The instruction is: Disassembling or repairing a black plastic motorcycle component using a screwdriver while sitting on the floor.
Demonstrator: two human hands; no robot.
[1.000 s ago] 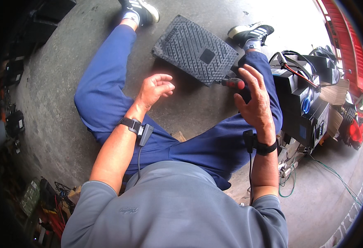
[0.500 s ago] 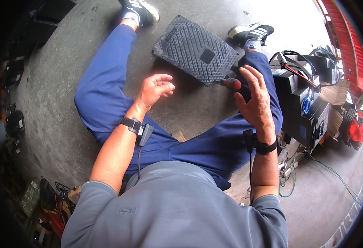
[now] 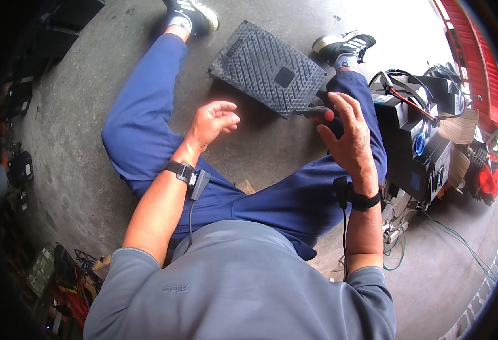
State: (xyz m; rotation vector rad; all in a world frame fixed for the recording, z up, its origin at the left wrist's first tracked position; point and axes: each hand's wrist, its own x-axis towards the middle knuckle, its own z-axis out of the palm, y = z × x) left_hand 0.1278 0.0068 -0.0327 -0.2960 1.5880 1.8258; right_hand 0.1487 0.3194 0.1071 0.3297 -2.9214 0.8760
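Note:
A black rectangular case point(image 3: 260, 65) with a ribbed top lies slanted on the floor between my feet. At its near right corner sits a short black piece with a red end point(image 3: 323, 115); its kind is not clear. My right hand point(image 3: 350, 133) hovers just beside that red end, thumb and fingers apart, apparently not touching it. My left hand point(image 3: 215, 122) is held in the air on the near side of the case, empty, with loosely bent fingers. Each wrist wears a black strap with a small box and cable.
To the right stand black battery-like boxes point(image 3: 410, 141) with cables, near cardboard pieces point(image 3: 461, 127) and a red slatted structure point(image 3: 481, 68). Green wire point(image 3: 458, 238) trails over the floor there. Dark clutter point(image 3: 19, 164) lines the left. My legs flank the case.
The black piece has shifted a little to the right, so its red end now sits closer to my right hand. My right thumb has moved slightly left. My left hand has stayed still.

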